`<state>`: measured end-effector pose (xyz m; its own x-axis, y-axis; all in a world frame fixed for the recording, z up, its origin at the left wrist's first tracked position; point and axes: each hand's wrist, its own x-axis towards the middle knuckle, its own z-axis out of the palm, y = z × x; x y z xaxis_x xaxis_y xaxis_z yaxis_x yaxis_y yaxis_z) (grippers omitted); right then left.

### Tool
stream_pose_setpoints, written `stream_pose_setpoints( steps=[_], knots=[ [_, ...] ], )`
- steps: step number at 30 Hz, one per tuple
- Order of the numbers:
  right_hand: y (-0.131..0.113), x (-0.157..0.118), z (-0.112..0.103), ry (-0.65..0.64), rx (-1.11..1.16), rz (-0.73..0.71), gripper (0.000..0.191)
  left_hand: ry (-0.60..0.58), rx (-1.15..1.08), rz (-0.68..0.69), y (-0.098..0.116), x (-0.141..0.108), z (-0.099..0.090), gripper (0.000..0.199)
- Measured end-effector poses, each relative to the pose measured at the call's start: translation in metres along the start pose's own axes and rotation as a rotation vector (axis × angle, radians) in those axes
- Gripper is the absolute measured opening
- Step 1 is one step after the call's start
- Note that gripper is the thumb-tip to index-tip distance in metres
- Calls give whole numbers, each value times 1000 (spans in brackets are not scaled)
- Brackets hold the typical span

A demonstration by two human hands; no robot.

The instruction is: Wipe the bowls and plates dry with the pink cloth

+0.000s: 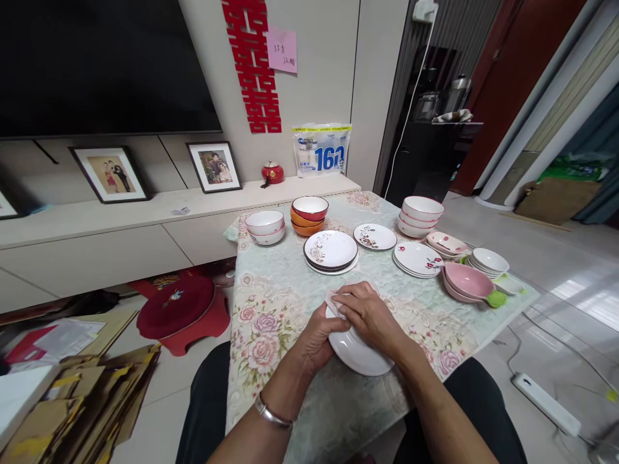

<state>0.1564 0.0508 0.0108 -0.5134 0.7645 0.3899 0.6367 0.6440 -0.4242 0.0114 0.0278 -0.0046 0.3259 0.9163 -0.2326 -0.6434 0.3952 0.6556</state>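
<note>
A white plate (pixel 360 354) is held tilted above the near part of the table. My left hand (pixel 322 332) grips its left edge, thumb lying over the plate. Pressed on the far rim is a thin white wipe or tissue (pixel 333 301), with the fingers of my right hand (pixel 374 316) closed over it. Just beyond my hands lies a stack of dark-rimmed floral plates (pixel 331 248). A single floral plate (pixel 375 236) lies to its right, and a stack of plates with red flowers (pixel 418 258) farther right.
On the flowered tablecloth (pixel 271 309) stand white bowls (pixel 265 222), orange and red bowls (pixel 309 209), more white bowls (pixel 422 209), pink leaf-shaped dishes (pixel 467 280) and small white bowls (pixel 490 260). A red stool (pixel 176 306) and flattened cardboard (pixel 87 399) are left; a power strip (pixel 546 404) lies right.
</note>
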Motion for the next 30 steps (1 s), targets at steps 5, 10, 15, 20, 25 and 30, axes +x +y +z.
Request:
stream_pose_setpoints(
  steps=[5, 10, 15, 20, 25, 30],
  knots=[
    [15, -4, -4, 34, -228, 330, 30, 73, -22, 22, 0, 3, -1, 59],
    [22, -7, -9, 11, -376, 495, 33, 68, -61, 51, -2, 5, -2, 64],
    [14, -6, -4, 72, -316, 344, 32, 79, -29, 23, -1, 3, -1, 69],
    [1, -2, 2, 40, -60, 7, 31, 22, -11, -1, -2, 1, 0, 60],
    [1, 0, 2, 15, -29, 7, 30, 7, -3, 0, -1, 0, 1, 60],
    [18, -3, -2, 36, -273, 320, 30, 69, -22, 15, -1, 3, -1, 59]
  ],
)
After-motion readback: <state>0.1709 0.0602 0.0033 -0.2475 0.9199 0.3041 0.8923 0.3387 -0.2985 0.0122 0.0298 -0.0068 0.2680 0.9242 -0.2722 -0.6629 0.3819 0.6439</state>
